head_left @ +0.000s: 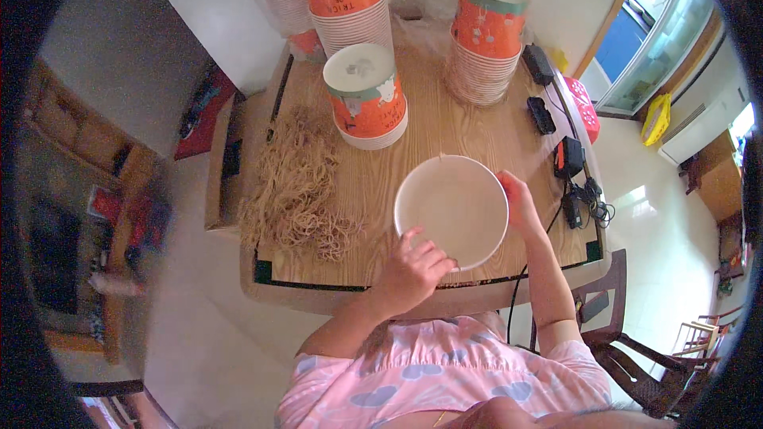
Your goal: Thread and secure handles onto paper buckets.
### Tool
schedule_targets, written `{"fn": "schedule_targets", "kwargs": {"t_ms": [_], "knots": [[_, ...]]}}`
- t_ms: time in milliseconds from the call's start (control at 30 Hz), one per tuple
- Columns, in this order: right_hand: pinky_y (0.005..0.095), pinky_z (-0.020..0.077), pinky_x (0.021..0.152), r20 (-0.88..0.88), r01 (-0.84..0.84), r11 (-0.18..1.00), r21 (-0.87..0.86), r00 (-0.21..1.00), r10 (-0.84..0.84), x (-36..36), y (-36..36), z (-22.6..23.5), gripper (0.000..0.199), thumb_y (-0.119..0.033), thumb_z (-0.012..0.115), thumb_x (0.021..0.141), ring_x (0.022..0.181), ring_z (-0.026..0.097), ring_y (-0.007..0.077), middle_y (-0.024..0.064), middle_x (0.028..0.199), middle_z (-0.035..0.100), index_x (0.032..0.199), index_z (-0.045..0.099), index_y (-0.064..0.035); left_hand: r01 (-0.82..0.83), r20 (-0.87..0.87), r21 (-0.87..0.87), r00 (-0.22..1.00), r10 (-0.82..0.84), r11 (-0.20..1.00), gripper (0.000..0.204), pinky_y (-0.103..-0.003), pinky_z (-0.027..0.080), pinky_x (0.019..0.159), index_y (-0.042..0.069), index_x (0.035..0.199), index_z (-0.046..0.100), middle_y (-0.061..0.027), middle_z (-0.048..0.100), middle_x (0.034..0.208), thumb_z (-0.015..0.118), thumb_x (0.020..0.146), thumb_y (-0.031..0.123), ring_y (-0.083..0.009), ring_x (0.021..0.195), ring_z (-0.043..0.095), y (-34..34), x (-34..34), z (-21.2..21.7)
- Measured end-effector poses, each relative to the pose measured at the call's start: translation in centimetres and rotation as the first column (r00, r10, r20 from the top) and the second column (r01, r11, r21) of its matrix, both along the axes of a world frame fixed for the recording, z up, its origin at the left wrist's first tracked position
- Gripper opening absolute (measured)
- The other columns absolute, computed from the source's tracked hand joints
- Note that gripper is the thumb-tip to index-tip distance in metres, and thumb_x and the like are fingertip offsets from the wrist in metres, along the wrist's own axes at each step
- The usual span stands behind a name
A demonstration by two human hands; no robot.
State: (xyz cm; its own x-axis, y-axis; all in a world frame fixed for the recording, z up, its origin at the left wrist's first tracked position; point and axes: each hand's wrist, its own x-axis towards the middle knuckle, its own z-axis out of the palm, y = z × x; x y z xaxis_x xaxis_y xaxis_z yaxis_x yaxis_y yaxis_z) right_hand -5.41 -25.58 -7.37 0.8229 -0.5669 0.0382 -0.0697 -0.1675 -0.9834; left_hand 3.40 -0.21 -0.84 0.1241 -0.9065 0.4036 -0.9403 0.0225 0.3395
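Note:
Near the front edge of the table I hold a white paper bucket (453,210) with its open mouth facing up toward me. My left hand (417,270) is closed on the near-left part of its rim, fingers curled over the edge. Around the right side of the bucket my right hand (518,202) is closed too, its fingers partly hidden behind the wall. To the left lies a loose pile of tan paper-like strings (298,187). Just beyond the bucket stands a short upside-down stack of orange printed paper buckets (369,107).
Taller stacks of the same buckets rise at the back left (350,28) and back right (486,44). Along the right edge of the wooden table (433,123) lie a black adapter (538,65), a red-and-black battery (569,157) and tangled cables (592,202). A dark wooden chair (616,334) stands at the right.

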Motion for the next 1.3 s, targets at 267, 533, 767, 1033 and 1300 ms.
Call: {"fn": "schedule_targets", "kwargs": {"t_ms": [267,533,767,1033,1300], "knots": [[0.0267,0.0465,0.077,-0.124,0.018,0.907,0.420,0.992,0.038,1.0,-2.0,2.2,0.026,-0.008,0.053,0.084,0.088,0.056,0.0113,0.0041,0.097,0.063,0.107,0.059,0.0005,0.079,0.068,-0.157,0.995,-0.069,0.984,0.012,-0.047,0.036,0.097,0.011,0.083,0.064,0.0014,0.056,0.074,0.058,0.074,0.015,-0.0127,0.079,0.056,-1.2,0.5,-1.4],[0.0266,0.0476,0.079,-0.221,-0.234,0.960,0.154,0.939,0.264,2.2,-6.0,4.8,0.034,-0.002,0.053,0.085,0.088,0.058,0.0122,0.0060,0.101,0.063,0.118,0.054,0.0026,0.063,0.034,-0.216,0.998,-0.057,0.974,0.021,-0.047,0.035,0.098,0.009,0.093,0.063,-0.0015,0.058,0.089,0.057,0.072,0.014,-0.0161,0.091,0.056,-3.2,1.6,-4.3],[0.0250,0.0467,0.066,0.053,0.197,0.690,-0.696,0.973,-0.225,2.4,-5.2,13.1,0.037,0.001,0.052,0.077,0.075,0.056,0.0119,0.0094,0.097,0.061,0.113,0.058,-0.0020,-0.162,-0.320,-0.153,0.941,0.106,0.975,0.037,-0.048,0.034,0.098,0.010,0.103,0.059,-0.0100,0.051,0.117,0.064,0.067,0.010,-0.0291,0.113,0.045,-4.9,1.2,-7.7],[0.0334,0.0479,0.080,0.567,0.541,-0.195,-0.818,0.816,-0.117,1.3,-8.7,23.3,0.028,-0.007,0.057,0.085,0.098,0.058,0.0237,0.0120,0.116,0.058,0.112,0.056,-0.0002,-0.191,-0.408,-0.213,0.909,0.090,0.958,0.027,-0.042,0.042,0.090,0.010,0.094,0.062,-0.0073,0.055,0.106,0.068,0.068,0.006,-0.0264,0.104,0.050,-5.0,2.0,-9.6],[0.0259,0.0482,0.074,0.529,0.526,-0.296,-0.797,0.845,0.079,10.8,-14.9,28.9,0.034,0.008,0.055,0.080,0.086,0.058,0.0142,0.0087,0.115,0.060,0.112,0.058,-0.0024,-0.233,-0.473,-0.120,0.868,0.150,0.965,0.024,-0.037,0.045,0.086,0.010,0.093,0.062,-0.0057,0.057,0.104,0.068,0.071,0.007,-0.0255,0.102,0.051,-4.7,2.3,-10.0]]}}
